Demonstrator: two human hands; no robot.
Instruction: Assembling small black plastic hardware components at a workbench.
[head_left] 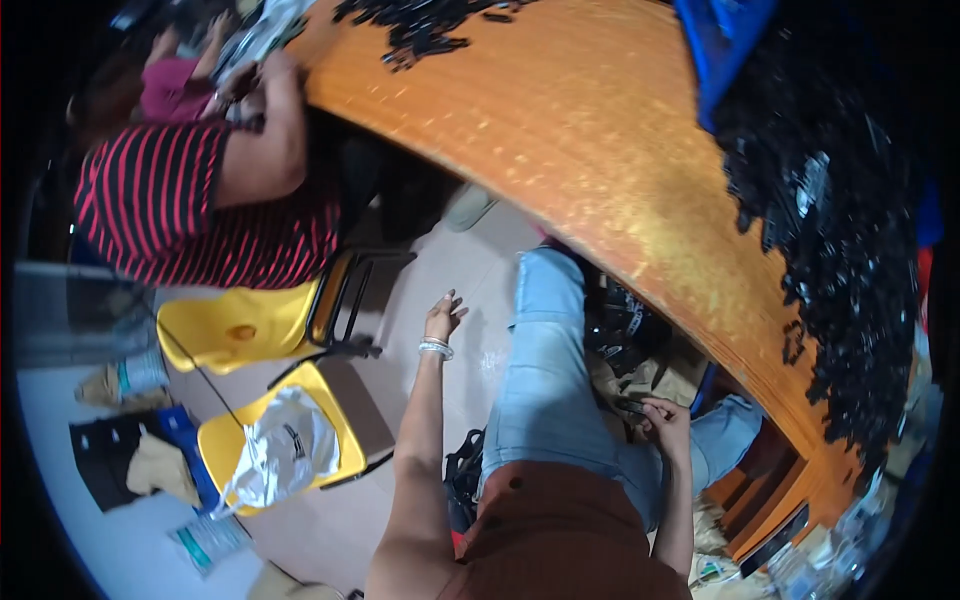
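While the left hand [442, 318] hangs empty above the floor tiles [478, 270], its fingers loosely spread, the right hand [664, 420] pinches a small dark piece [631, 407] between the person's legs, below the edge of the wooden table [560, 150]. I can see dark printing on the white plastic bag [272, 460] lying on a yellow chair [217, 445], but it's too small to read. Pale marks on a black bag [636, 325] under the table are blurred too. Black plastic pieces [815, 240] lie heaped on the tabletop, near a blue sheet [727, 45].
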